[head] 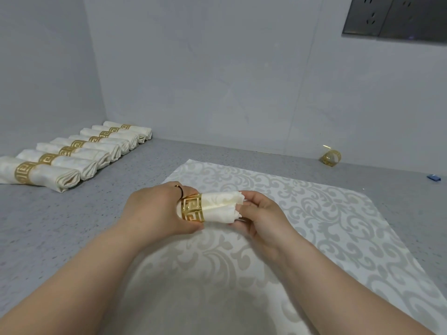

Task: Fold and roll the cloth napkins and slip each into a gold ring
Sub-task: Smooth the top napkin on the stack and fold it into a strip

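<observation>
The left hand (159, 209) grips the gold ring (192, 207) around the rolled napkin (217, 207), while the right hand (260, 213) pinches the roll's free end at three o'clock, both held just above the unfolded damask napkin (302, 213) on the tabletop (60, 226). If the right pinch slackens, the roll could loosen and bunch inside the ring. Both forearms converge from six o'clock. Finished ringed napkins (72, 153) lie at ten o'clock; a spare ring (331, 157) at two.

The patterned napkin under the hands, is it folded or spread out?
Spread out: the patterned napkin lies flat on the counter, beneath both hands.
</observation>
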The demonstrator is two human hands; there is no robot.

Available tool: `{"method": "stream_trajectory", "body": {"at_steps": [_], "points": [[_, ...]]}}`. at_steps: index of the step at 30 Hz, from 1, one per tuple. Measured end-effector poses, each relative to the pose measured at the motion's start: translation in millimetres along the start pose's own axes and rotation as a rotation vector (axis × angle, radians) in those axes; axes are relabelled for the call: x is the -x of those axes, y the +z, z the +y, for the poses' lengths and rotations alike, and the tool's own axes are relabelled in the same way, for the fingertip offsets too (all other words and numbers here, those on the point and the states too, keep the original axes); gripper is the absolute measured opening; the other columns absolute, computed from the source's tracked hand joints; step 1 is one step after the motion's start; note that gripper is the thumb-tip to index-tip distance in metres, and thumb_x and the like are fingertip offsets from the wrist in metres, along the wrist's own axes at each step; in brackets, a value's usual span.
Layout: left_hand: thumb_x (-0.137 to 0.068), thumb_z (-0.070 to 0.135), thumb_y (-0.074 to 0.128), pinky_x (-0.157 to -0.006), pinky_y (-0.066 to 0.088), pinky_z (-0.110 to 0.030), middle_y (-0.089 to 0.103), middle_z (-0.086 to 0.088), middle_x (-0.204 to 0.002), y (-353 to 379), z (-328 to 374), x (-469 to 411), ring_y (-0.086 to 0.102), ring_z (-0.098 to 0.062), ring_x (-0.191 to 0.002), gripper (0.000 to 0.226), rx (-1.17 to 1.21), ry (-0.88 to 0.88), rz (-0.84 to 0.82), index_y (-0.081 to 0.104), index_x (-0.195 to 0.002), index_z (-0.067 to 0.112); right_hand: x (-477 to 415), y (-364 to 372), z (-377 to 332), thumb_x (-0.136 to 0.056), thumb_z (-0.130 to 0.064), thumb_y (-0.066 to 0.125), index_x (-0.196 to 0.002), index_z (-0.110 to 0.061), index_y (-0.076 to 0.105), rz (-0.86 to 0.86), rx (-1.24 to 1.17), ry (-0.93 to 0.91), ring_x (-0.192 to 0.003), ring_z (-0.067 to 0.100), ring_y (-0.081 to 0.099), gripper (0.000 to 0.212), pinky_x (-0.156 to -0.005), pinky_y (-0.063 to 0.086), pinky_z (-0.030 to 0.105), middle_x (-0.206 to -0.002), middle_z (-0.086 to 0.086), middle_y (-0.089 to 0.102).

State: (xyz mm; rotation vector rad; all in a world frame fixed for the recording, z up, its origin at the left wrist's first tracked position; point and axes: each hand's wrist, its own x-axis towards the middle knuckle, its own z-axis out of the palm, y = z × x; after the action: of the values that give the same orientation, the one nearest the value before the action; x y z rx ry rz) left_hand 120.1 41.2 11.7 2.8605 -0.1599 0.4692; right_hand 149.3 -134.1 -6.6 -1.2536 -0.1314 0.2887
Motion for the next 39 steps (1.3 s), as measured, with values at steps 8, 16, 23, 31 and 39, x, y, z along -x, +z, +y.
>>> {"method": "stream_trajectory", "body": {"at_steps": [8,16,23,31,39], "points": [[-0.067,0.054,0.069,-0.058,0.027,-0.007,0.042,0.029,-0.076,-1,-5,3,0.041,0.002,-0.074,0.046,0.056,-0.032,-0.045,0.051,-0.109,0.046,3,-2,-5,-0.093,-0.007,0.049,-0.089,-0.009,0.060,0.070,-0.004,0.055,-0.066,0.012,0.063,0.012,-0.064,0.057,0.025,-0.080,0.006,0.064],[-0.064,0.067,0.058,-0.061,0.028,-0.007,0.051,0.021,-0.086,7,15,5,0.046,0.000,-0.079,0.043,0.060,0.011,0.011,0.047,-0.100,0.046,10,8,3,-0.087,-0.013,0.059,-0.118,-0.012,0.048,0.058,0.388,0.013,-0.074,0.019,0.064,0.033,-0.080,0.054,0.038,-0.098,0.007,0.066],[-0.072,0.055,0.060,-0.053,0.025,-0.010,0.050,0.018,-0.079,13,17,5,0.047,-0.004,-0.076,0.032,0.023,0.033,-0.043,0.045,-0.097,0.043,11,-8,-21,-0.092,-0.002,0.048,-0.088,-0.013,0.056,-0.120,0.404,0.097,-0.052,0.012,0.057,0.014,-0.060,0.055,0.021,-0.066,0.008,0.059],[-0.071,0.059,0.060,-0.053,0.025,-0.010,0.050,0.019,-0.077,14,10,7,0.047,-0.004,-0.077,0.034,0.009,0.017,-0.057,0.045,-0.096,0.042,10,-27,-26,-0.081,-0.031,0.067,-0.145,-0.032,0.015,0.128,0.940,-0.128,-0.126,0.017,0.038,0.082,-0.108,0.029,0.034,-0.140,-0.005,0.036],[-0.061,0.072,0.059,-0.052,0.026,-0.009,0.045,0.023,-0.069,11,20,7,0.042,0.004,-0.062,0.051,-0.014,0.095,-0.070,0.047,-0.101,0.044,3,-12,1,-0.056,-0.022,0.075,-0.090,-0.015,0.065,-0.056,1.691,-0.834,-0.070,0.022,0.064,0.036,-0.085,0.052,0.043,-0.076,-0.001,0.066]]}}
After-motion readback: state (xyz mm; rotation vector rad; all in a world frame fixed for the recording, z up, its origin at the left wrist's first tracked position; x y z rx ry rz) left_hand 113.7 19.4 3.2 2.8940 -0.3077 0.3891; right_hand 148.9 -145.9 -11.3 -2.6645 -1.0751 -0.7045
